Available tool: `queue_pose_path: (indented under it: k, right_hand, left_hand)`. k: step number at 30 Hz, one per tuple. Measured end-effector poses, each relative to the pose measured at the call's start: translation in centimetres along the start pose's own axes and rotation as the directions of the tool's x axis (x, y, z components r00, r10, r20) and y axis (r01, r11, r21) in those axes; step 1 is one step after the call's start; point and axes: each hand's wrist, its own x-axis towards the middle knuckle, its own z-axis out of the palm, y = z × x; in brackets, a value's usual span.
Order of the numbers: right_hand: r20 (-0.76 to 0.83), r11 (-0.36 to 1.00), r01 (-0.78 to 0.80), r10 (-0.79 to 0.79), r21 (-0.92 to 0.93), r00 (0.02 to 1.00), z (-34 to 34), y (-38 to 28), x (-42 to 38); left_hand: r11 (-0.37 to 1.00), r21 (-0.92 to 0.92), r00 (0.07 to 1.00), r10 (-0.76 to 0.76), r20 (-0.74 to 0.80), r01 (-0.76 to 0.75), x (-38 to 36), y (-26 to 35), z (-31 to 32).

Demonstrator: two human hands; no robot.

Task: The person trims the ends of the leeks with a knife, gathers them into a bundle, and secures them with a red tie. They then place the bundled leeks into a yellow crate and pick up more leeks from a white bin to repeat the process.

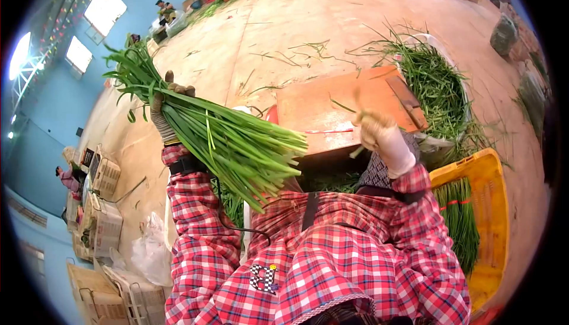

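Note:
My left hand [163,99], in a dark-palmed knit glove, is closed around a large bunch of garlic chives [231,138]. The leafy tips droop past my fist at the upper left, and the pale cut ends point right, over my lap. My right hand [379,130], in a pale glove, is raised beside an orange-brown wooden board [332,99]. Its fingers are curled and slightly blurred by motion. A thin green stalk [342,106] sticks out at these fingers, and a short pale end shows below them.
Loose green trimmings heap in a container [435,82] behind the board. At my right, a yellow crate [495,218] holds chives tied with a red band [456,203]. Scraps litter the floor [237,46]. Crates [106,224] and a plastic bag [151,251] stand left. Other people sit farther off.

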Motion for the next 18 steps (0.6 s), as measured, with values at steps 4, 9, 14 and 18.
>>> queue_pose_path:
  k: [4,9,14,18]
  right_hand:
    - [0.073,0.829,0.038,0.003,-0.558,0.997,5.3,0.5,1.5]
    - [0.276,0.783,0.175,-0.005,-0.597,0.961,8.3,2.0,3.7]
    - [0.146,0.874,0.064,0.008,-0.481,0.989,6.4,2.1,2.8]
    - [0.426,0.231,0.428,-0.062,-0.874,0.903,9.2,1.0,5.0]
  left_hand:
    - [0.994,0.109,0.996,0.028,-0.084,-0.018,0.0,0.6,-1.1]
    - [0.973,0.231,0.988,0.06,-0.14,-0.026,-0.4,0.2,-0.3]
    - [0.991,0.128,0.987,0.05,-0.153,-0.031,-0.9,0.6,-1.0]
    - [0.966,0.257,0.986,0.042,-0.159,0.0,-0.4,-0.4,0.2]
